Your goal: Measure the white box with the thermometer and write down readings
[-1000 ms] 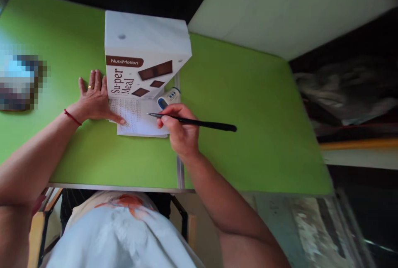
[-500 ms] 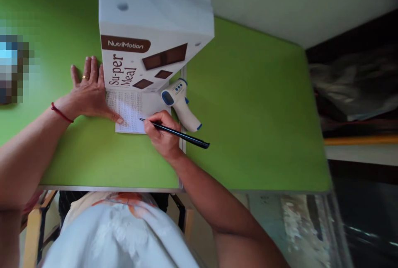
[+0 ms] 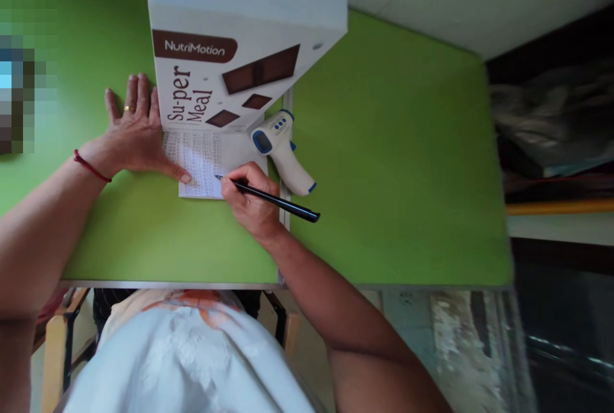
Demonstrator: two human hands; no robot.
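Head view: a written-on paper (image 3: 201, 154) lies on the green worktop (image 3: 398, 176), centre of the clock face. At twelve o'clock a white box (image 3: 249, 29) stands at its edge. Of the hands, the left hand (image 3: 137, 138), at nine o'clock, is spread open, thumb on the paper, fingers alongside the box. At five o'clock, the right hand (image 3: 254, 211) grips a black pen (image 3: 283, 204), writing tip at the paper. A white thermometer (image 3: 288, 163) lies at three o'clock, near the right hand.

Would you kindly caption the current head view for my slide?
Right hand holds a black pen over a written page, left hand resting across its edge.
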